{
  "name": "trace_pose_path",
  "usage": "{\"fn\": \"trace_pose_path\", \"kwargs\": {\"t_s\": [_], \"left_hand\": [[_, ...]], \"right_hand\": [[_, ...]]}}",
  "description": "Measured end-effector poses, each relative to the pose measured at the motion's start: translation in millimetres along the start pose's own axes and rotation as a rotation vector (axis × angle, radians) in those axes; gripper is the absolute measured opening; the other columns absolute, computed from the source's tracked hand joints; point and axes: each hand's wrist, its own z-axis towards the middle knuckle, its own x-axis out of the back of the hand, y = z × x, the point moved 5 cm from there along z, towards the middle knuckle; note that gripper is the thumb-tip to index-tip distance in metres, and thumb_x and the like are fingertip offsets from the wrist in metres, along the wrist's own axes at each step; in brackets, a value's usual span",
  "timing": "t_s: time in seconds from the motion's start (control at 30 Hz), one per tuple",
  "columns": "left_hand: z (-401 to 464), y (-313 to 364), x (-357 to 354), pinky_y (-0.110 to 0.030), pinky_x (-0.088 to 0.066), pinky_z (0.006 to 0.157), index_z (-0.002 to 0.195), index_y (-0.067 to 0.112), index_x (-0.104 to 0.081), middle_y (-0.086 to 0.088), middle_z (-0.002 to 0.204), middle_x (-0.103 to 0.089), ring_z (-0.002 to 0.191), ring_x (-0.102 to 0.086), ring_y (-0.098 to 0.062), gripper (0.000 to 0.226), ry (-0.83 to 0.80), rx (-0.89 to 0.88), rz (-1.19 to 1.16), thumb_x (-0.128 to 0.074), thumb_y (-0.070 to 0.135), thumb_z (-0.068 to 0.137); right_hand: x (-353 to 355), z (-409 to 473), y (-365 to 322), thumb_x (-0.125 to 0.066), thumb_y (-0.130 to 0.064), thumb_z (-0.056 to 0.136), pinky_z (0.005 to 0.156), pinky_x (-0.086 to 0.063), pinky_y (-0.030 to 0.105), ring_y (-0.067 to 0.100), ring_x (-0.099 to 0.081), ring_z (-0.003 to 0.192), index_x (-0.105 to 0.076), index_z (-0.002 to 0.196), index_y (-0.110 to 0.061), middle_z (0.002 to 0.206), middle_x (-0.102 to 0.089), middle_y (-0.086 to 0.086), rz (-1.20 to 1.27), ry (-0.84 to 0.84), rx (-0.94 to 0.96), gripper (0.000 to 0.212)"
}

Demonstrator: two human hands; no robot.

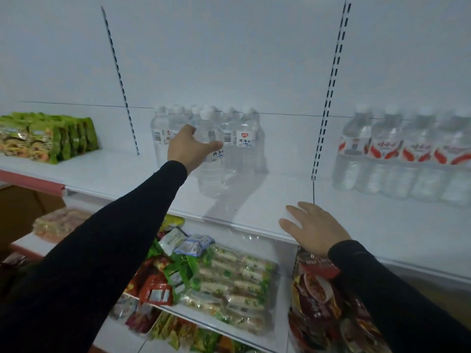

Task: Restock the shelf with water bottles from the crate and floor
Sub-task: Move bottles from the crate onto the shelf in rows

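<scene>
- Reaching across the shelf [254, 200], the left hand [187, 146] wraps its thumb and fingers round a clear water bottle [211, 159]; the fingertips are hidden behind the bottle, so how tight the grip is cannot be told.
- That bottle stands upright, long axis vertical, at the front of a cluster of bottles [229, 133]; they stand just beyond and to the right of the fingers, close against it.
- The left hand is plainly the nearer one for any nudge back into line.
- The right hand [312, 225] rests flat on the shelf edge, fingers straight and slightly apart, holding nothing, well apart from the cluster.
- Farther right, blurred red-labelled bottles [402, 154] run out of view; no crate or floor shows.
</scene>
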Motion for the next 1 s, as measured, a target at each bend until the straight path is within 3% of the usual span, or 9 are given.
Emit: {"fn": "trace_pose_path", "kwargs": {"t_s": [0.13,0.27,0.43,0.6,1.0], "left_hand": [[10,-9,-22,-0.028,-0.039,0.081,0.14,0.01,-0.04,-0.005,0.118,-0.063,0.111,-0.058,-0.025,0.079,0.055,0.011,0.05,-0.072,0.049,0.079],[9,-15,-34,-0.028,-0.038,0.082,0.146,0.008,-0.03,-0.012,0.126,-0.058,0.118,-0.054,-0.029,0.081,0.07,-0.032,0.071,-0.067,0.046,0.085],[-12,-42,-46,-0.028,-0.039,0.078,0.132,0.008,-0.044,-0.012,0.123,-0.06,0.112,-0.058,-0.029,0.059,0.005,-0.006,0.074,-0.067,0.038,0.088],[-29,-75,-54,-0.034,-0.042,0.095,0.145,0.006,-0.031,-0.017,0.134,-0.054,0.121,-0.051,-0.033,0.073,-0.076,0.049,0.165,-0.068,0.034,0.088],[10,-72,-96,-0.036,-0.042,0.081,0.143,0.003,-0.028,-0.023,0.123,-0.054,0.112,-0.054,-0.038,0.069,-0.007,0.121,0.152,-0.065,0.028,0.091]], "right_hand": [[0,-1,1,-0.027,-0.066,0.097,0.121,-0.01,0.033,0.018,-0.014,0.15,-0.026,0.155,-0.03,0.164,-0.016,0.0,0.021,0.004,-0.005,0.069],[2,-1,1,-0.029,-0.065,0.097,0.12,-0.009,0.032,0.017,-0.014,0.15,-0.026,0.155,-0.031,0.164,-0.016,-0.001,0.031,0.005,-0.013,0.067],[2,-3,1,-0.028,-0.066,0.096,0.121,-0.009,0.033,0.016,-0.013,0.15,-0.026,0.155,-0.033,0.164,-0.016,-0.003,0.043,0.004,-0.024,0.068],[3,-3,-1,-0.028,-0.065,0.097,0.121,-0.011,0.032,0.017,-0.014,0.15,-0.027,0.155,-0.031,0.164,-0.017,-0.001,0.03,0.02,-0.018,0.067],[2,-1,1,-0.028,-0.066,0.096,0.121,-0.01,0.03,0.014,-0.013,0.15,-0.026,0.154,-0.034,0.164,-0.016,-0.004,0.052,0.03,-0.018,0.066]]}}
